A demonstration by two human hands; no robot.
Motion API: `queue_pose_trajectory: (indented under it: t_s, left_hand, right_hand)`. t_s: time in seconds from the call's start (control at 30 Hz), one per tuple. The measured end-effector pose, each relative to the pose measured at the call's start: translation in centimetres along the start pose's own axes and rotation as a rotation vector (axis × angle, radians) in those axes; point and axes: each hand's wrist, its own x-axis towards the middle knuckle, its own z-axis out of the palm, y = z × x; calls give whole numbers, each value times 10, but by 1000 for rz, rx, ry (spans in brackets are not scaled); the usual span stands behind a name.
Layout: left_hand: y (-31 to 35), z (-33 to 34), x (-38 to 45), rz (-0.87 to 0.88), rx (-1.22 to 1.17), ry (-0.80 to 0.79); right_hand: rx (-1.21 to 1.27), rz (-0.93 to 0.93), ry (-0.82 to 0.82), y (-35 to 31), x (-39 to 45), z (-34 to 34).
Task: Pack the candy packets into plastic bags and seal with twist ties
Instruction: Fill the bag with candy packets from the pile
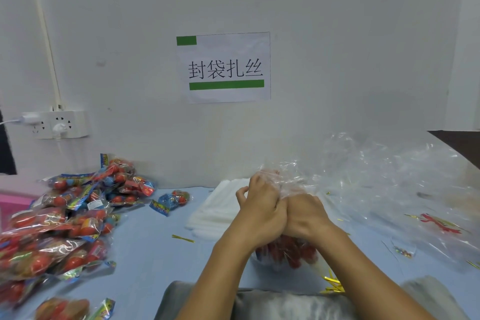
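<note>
Both hands meet just in front of the stack of flat plastic bags [220,205], which I take as my marker. The left hand [259,205] and the right hand [306,213] press side by side, fingers curled round the gathered neck of a filled bag [285,252]. The belly of that bag, red candy showing through the film, hangs below the wrists, on the near side of the stack. The loose mouth of it [283,176] fans out above the knuckles. Whether a tie is already round the neck I cannot tell; the fingers cover it.

The trouble I would expect starts with that neck. The film is slippery and springy, so if either hand loosens to reach for a tie, the gather may open and the candy may slide out over the blue table [145,241]. One gold twist tie [183,238] lies just near-left of the stack; a bunch of twist ties [333,284] lies further toward the person, right of the bag. Reaching for either means holding the neck one-handed.

A tie wound too loosely, or over too little film, would probably slip off. The heap of candy packets [65,215] lies well to the left of the stack, and crumpled clear film [389,176] lies to its right, close enough to be caught in the twist.
</note>
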Motion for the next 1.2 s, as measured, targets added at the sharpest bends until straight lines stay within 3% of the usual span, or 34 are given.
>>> queue_pose_trajectory:
  t_s: [0.37, 0.57, 0.63, 0.73, 0.8, 0.87, 0.93, 0.97, 1.07, 1.2]
  left_hand:
    - [10, 6, 0, -72, -93, 16]
    - [18, 8, -2, -78, -235, 84]
    - [19, 9, -4, -134, -301, 125]
    - [7, 5, -1, -215, -385, 155]
    - [-6, -1, -3, -207, -458, 88]
    - [-21, -2, -8, -162, -522, -110]
    - [-33, 6, -13, -66, -423, -289]
    - [-35, 10, -14, -17, -353, -305]
    - [-33, 19, -12, 66, -336, -110]
    - [-32, 6, -4, 55, -593, 124]
  right_hand:
    - [358, 33, 17, 12, 6, -3]
    - [838, 77, 135, 18, 5, -1]
    - [918, 199, 265, 25, 9, -3]
    - [1139, 527, 426, 44, 14, -8]
    - [1307, 649, 490, 53, 16, -11]
    - [1460, 708, 511, 54, 17, -13]
    - [1590, 715, 489, 48, 16, -15]
    - [1644, 714, 467, 44, 16, -16]
    - [1765, 718, 360, 30, 13, -20]
    - [1739, 687, 269, 14, 12, -26]
